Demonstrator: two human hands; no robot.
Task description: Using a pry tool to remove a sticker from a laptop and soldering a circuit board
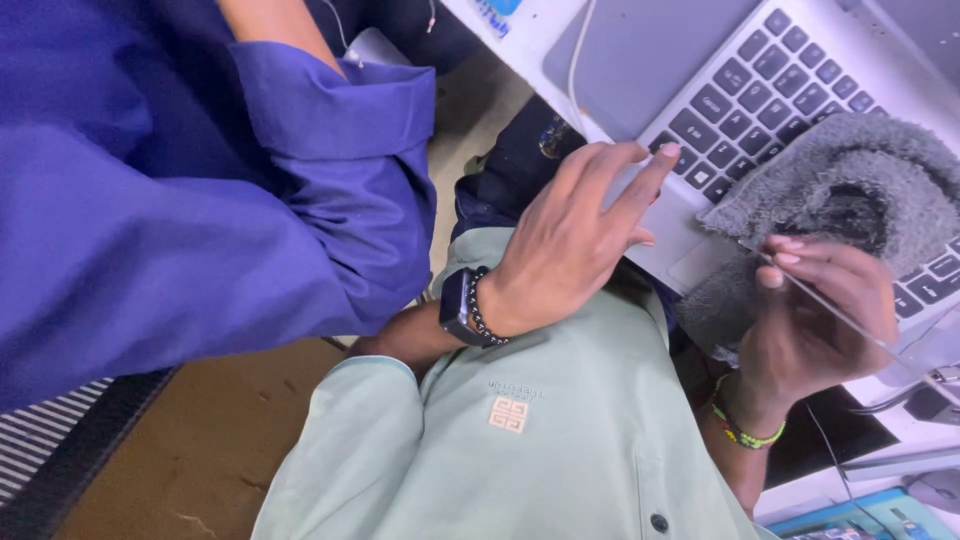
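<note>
My left hand (575,240), with a dark watch and a bead bracelet on the wrist, lies flat with fingers spread; its fingertips touch the palm rest of a silver laptop (640,50) beside the keyboard (770,90). My right hand (815,320), with a green bracelet on the wrist, pinches a thin clear strip (880,340) that slants down to the right. A grey fluffy cloth (850,190) lies over the right part of the keyboard, just above my right fingers. My pale green shirt (520,440) fills the lower middle.
Another person's blue sleeve (200,200) fills the left side, close to my left wrist. Below it are a brown floor (200,450) and a striped mat (50,440). A white cable (578,60) crosses the laptop. Cables and a blue object (860,515) sit at the lower right.
</note>
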